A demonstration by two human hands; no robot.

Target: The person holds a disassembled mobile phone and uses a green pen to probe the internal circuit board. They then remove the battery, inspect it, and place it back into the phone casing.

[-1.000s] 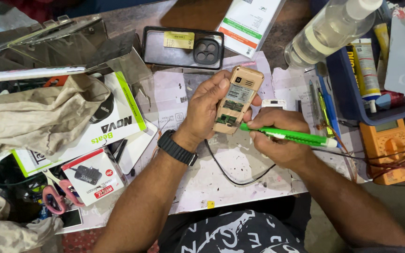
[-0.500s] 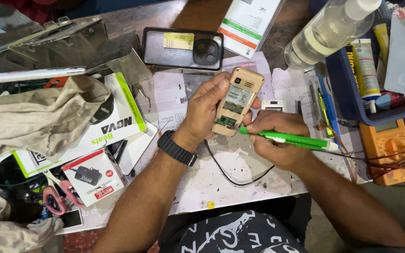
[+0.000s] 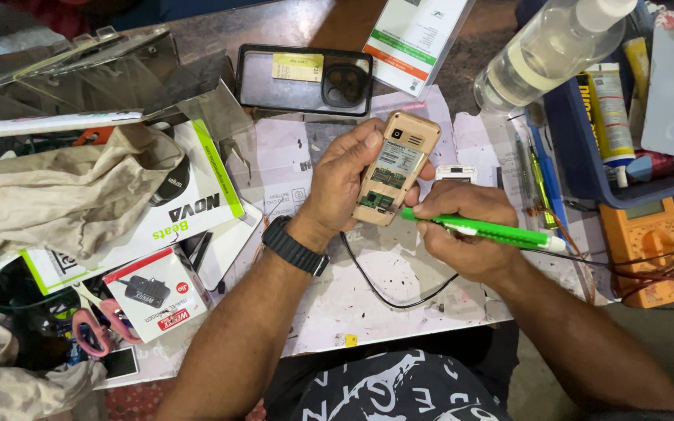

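Nearest in, the right hand point(image 3: 466, 234) pinches a green tool point(image 3: 485, 229) like a pen, its tip pointing to nine o'clock into the bottom of the open phone point(image 3: 393, 168), which sits mid-bench, raised and tilted by the left hand point(image 3: 345, 175), whose fingers wrap its edges so the exposed board faces up. Against half a second back, the tip sits much where it was and the phone barely shifts. Farther at twelve o'clock a dark phone case point(image 3: 306, 78) lies flat, untouched.
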